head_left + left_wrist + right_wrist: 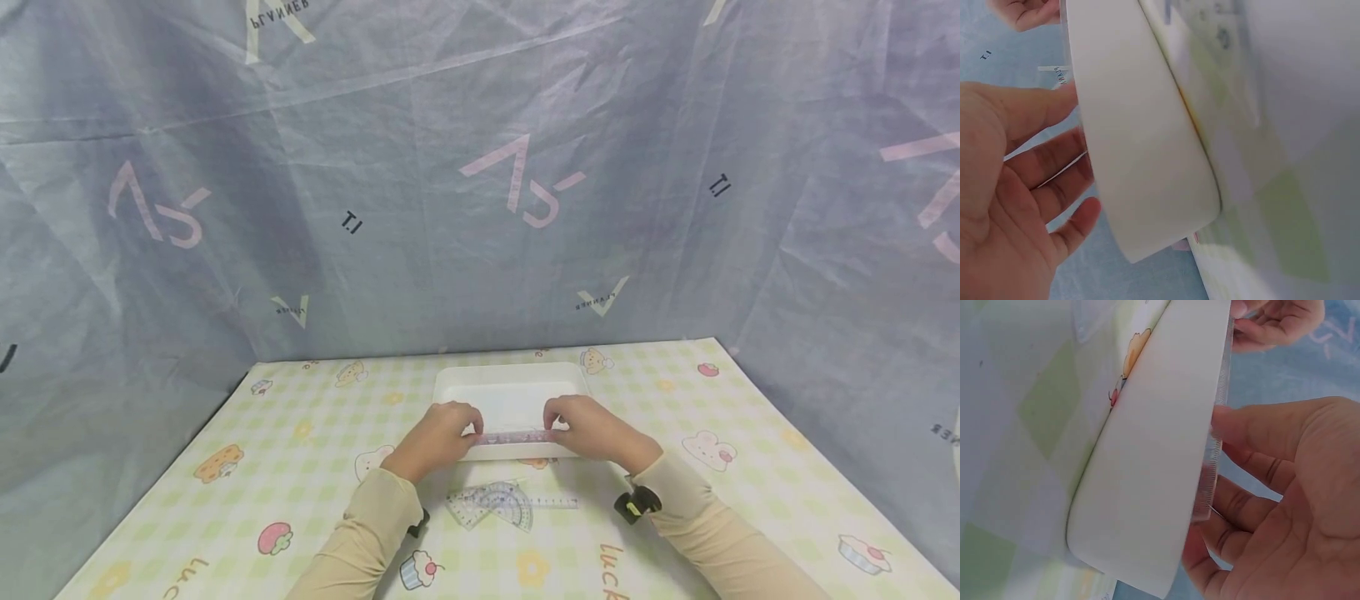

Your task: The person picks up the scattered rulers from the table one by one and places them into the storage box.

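1. The left hand (pixel 442 435) and right hand (pixel 592 427) pinch a pinkish ruler (pixel 513 437) near its ends.
2. That ruler spans between the fingertips, along the near rim of a white tray (pixel 513 404), which extends beyond them.
3. Nearer the person than the fingers, clear drawing tools (pixel 513 502) overlap on a green-and-white checked cloth (pixel 315 467) printed with treats.
4. Well beyond the fingers, lettered grey-blue fabric (pixel 420 183) walls the table's back and sides.

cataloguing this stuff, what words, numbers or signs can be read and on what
"PLANNER", flipped: backdrop curtain
"T.I": backdrop curtain
"V" signs: backdrop curtain
"luck", cut off: checked tablecloth
"luc", cut off: checked tablecloth
Pink characters, backdrop curtain: unclear
Markings on purple ruler, clear ruler, protractor, set square: too small
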